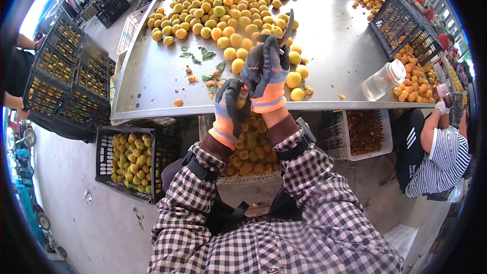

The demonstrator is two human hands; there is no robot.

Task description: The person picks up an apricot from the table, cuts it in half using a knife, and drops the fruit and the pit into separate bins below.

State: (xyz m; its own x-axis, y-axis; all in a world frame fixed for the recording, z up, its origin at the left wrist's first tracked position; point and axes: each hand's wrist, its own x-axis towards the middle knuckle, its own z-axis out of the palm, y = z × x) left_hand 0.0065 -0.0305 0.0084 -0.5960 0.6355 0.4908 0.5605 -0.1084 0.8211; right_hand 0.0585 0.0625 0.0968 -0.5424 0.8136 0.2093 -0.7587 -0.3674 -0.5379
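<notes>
Both my hands wear grey and orange gloves and meet near the table's front edge. My right hand [266,73] is closed around a knife [289,28] whose curved blade points up and away. Beside it, slightly lower, my left hand [231,109] is wrapped round a yellowish fruit, mostly hidden by the fingers. Beyond them a big pile of yellow and orange fruits [223,7] covers the back of the metal table [167,89]. Green leaves [206,54] and small orange scraps lie left of my hands. Below my hands, a container of cut orange fruit [251,147] is partly covered by my forearms.
A black crate of fruits [133,160] stands at lower left, a white crate of brown scraps [365,132] at lower right. A clear bottle [384,80] is on the table's right. A person in stripes [441,155] sits at right; another person's hands hold stacked crates [68,71] at left.
</notes>
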